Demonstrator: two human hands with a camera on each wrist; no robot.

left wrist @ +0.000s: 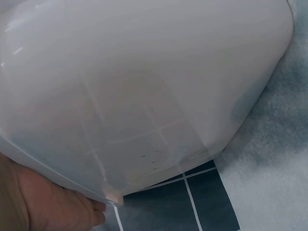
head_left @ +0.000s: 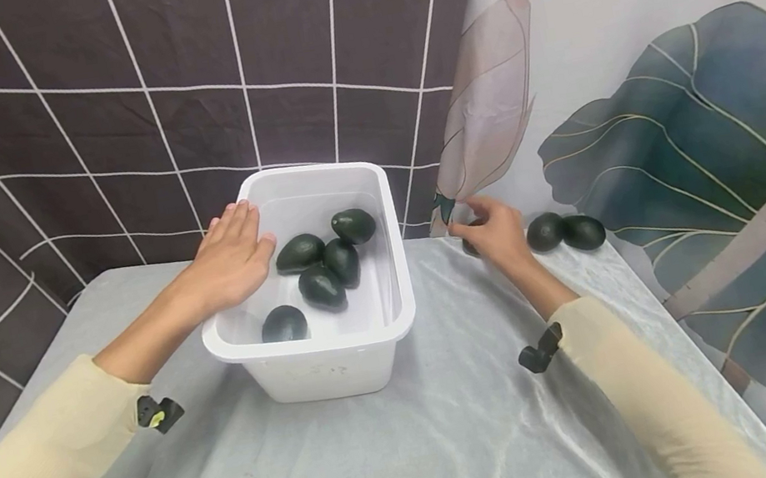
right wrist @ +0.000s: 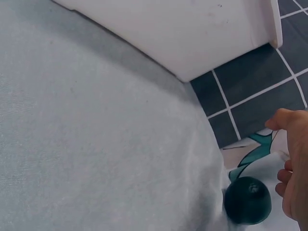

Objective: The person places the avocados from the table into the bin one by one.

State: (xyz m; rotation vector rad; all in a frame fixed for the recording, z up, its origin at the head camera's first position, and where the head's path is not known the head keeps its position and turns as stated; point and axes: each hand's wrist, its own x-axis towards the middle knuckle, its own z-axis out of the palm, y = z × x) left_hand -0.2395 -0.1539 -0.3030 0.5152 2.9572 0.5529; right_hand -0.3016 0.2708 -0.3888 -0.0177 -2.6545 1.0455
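My left hand [head_left: 228,258] lies with straight fingers across the left rim of a white plastic tub [head_left: 329,371]; in the left wrist view the palm [left wrist: 53,202] is beside the tub's wall. Inside the tub are several dark green avocados, one avocado [head_left: 283,324] apart near the front wall. My right hand [head_left: 492,233] is at the table's back edge, right at an avocado [head_left: 468,240] that it partly hides. In the right wrist view this avocado [right wrist: 248,200] sits just beside the bent fingers, with a narrow gap between, and the thumb is held away.
Two more avocados, one avocado [head_left: 545,232] touching another avocado [head_left: 583,232], lie right of my right hand. A grey cloth [head_left: 360,463] covers the table. A dark tiled-pattern backdrop [head_left: 181,120] and a leaf-printed white backdrop [head_left: 715,132] stand close behind.
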